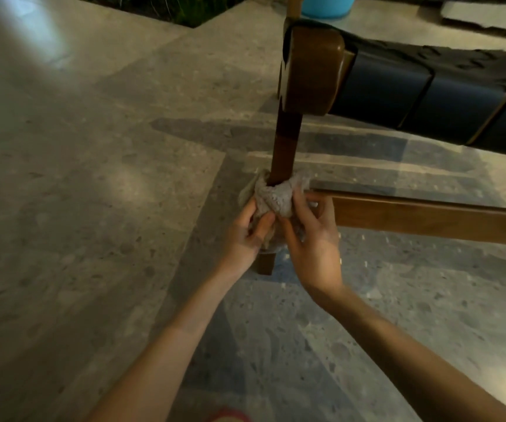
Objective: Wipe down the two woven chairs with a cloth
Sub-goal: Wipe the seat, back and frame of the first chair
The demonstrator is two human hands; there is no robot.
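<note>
Cloth (274, 199) sits low on a leg (285, 147) of the chair (312, 71), bunched like a collar round the wood, level with the joint where the side rail (428, 220) comes in. Left hand (245, 236) grips the cloth from the near-left side, fingers curled in. Right hand (312, 239) grips it from the right, fingers closed over the fabric beside the rail end. Both hands hold cloth only. The cloth looks like soft terry: light, limp, folds anywhere. It is best taken as a wad wrapped round the leg, as here, so it rubs several faces at once. The leg is hard, smooth, finished wood and stiff, so the cloth should slide along it easily. The chair is probably heavy enough to stay put under rubbing, though that is a guess. The leg's long axis is near upright and slightly tilted, with the foot on the floor (63, 178) below the hands and the top running into the seat corner. The rail runs off to the right, roughly level. The woven seat (413, 95), of dark straps, extends right from the corner. Only one chair is in view.
</note>
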